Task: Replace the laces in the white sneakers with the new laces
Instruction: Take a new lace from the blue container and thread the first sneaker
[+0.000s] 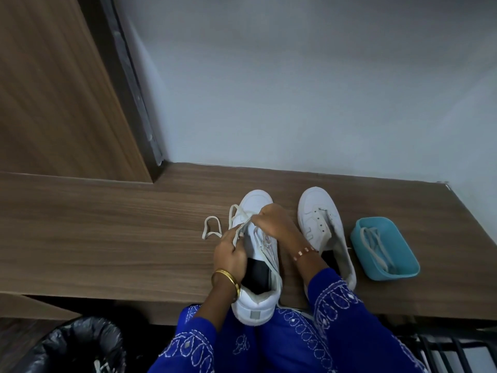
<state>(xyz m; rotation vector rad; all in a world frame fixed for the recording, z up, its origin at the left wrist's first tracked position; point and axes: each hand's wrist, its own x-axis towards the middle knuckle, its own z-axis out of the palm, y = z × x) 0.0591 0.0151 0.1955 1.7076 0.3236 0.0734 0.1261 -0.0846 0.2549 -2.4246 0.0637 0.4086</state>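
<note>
At a wooden desk (pixel 107 227), a person's left hand (pixel 230 254) pinches a lace (pixel 238 230) beside the near white sneaker (pixel 262 254), while the right hand (pixel 271 220), fingers curled, grips it over the eyelets. The second sneaker (pixel 320 211) stands unlaced; another lace lies in the blue tray (pixel 387 270) (well right). A hard tug could pull the heel off the desk edge.

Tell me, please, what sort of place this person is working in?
Probably an indoor room at home or in lodging, not a workshop: a built-in wood-laminate counter against a plain pale wall, a wooden cabinet panel beside it, and a bin lined with a black bag below.
</note>
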